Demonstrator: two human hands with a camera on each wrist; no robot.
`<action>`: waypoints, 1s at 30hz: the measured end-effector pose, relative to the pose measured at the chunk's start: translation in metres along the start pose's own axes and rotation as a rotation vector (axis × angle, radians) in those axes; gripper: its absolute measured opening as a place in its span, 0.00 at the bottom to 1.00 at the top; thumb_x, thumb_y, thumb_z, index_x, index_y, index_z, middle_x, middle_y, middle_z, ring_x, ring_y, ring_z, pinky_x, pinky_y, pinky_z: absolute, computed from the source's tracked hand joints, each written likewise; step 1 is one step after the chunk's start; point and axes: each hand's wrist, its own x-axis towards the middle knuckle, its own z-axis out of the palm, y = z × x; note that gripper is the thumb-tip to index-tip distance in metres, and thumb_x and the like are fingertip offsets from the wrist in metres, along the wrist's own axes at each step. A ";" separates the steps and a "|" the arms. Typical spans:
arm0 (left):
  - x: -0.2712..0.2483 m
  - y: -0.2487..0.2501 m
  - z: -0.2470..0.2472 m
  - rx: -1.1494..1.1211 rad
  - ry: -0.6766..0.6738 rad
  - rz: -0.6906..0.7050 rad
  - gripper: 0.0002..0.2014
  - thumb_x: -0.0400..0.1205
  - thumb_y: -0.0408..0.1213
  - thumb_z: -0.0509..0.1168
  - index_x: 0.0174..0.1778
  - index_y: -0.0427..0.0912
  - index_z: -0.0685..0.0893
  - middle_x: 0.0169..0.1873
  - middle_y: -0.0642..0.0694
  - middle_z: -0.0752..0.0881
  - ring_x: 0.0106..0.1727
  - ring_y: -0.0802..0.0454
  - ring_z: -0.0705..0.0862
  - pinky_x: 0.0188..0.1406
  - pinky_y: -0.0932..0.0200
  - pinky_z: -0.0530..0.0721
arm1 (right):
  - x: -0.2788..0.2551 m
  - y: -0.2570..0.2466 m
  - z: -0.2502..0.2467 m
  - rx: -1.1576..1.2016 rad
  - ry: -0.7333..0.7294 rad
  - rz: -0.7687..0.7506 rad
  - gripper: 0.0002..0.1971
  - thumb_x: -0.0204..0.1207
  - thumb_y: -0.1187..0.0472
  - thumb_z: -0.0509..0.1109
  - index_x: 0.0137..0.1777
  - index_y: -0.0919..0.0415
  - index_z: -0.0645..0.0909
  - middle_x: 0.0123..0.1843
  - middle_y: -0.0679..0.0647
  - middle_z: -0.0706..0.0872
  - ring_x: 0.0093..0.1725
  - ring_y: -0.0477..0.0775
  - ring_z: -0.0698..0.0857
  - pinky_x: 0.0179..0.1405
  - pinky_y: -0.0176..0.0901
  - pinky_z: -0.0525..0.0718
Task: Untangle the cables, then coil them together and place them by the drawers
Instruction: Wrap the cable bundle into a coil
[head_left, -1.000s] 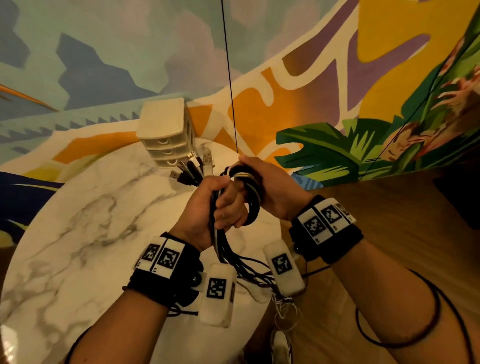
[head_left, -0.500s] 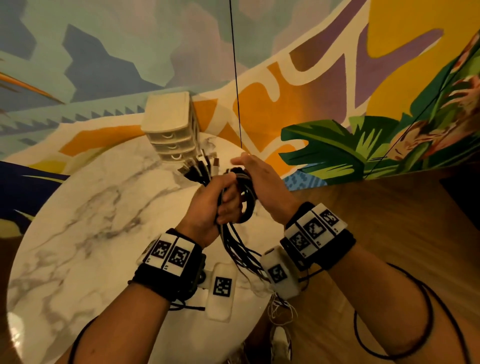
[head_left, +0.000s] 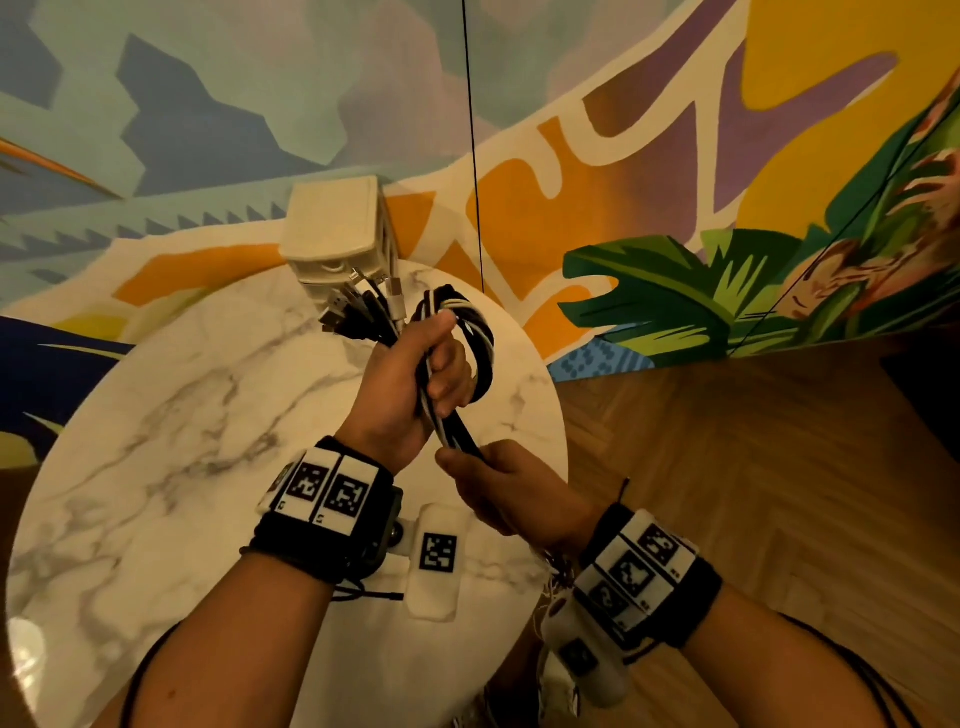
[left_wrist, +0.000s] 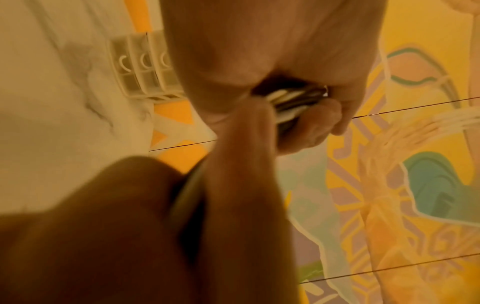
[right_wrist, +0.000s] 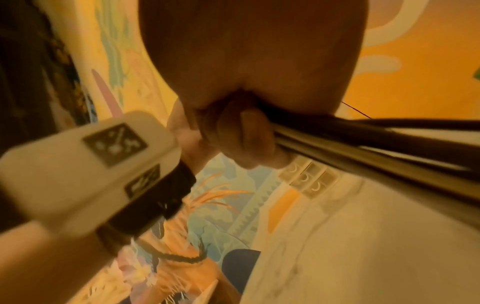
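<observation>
Up above the marble bench (head_left: 171, 441), the left hand (head_left: 405, 384) is fisted round the cables (head_left: 475, 338), which loop at its 1 o'clock side while plug ends fan out at 11 o'clock, just short of the drawers (head_left: 340, 234). At 5 o'clock from that fist the right hand (head_left: 511, 491) clamps the straight run of the same bundle, stretched taut between both hands.
</observation>
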 end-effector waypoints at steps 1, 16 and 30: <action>-0.001 0.001 0.001 0.008 -0.013 0.007 0.19 0.80 0.42 0.57 0.21 0.44 0.67 0.12 0.50 0.65 0.14 0.54 0.63 0.24 0.56 0.66 | 0.001 -0.003 -0.001 0.027 -0.021 0.007 0.28 0.80 0.42 0.61 0.19 0.52 0.66 0.20 0.49 0.66 0.18 0.47 0.62 0.20 0.35 0.64; -0.004 0.031 -0.003 0.175 -0.096 -0.115 0.21 0.80 0.40 0.58 0.20 0.43 0.63 0.09 0.50 0.61 0.10 0.54 0.54 0.17 0.58 0.49 | 0.044 -0.002 -0.095 -0.801 0.047 0.193 0.07 0.76 0.58 0.71 0.44 0.61 0.87 0.28 0.48 0.78 0.27 0.45 0.74 0.26 0.36 0.70; -0.011 0.023 -0.024 0.655 0.110 -0.097 0.21 0.82 0.32 0.63 0.22 0.40 0.67 0.15 0.45 0.65 0.18 0.51 0.62 0.20 0.57 0.57 | 0.008 0.141 -0.120 -0.768 -0.132 0.753 0.12 0.71 0.51 0.73 0.32 0.56 0.79 0.33 0.53 0.85 0.30 0.51 0.80 0.34 0.40 0.78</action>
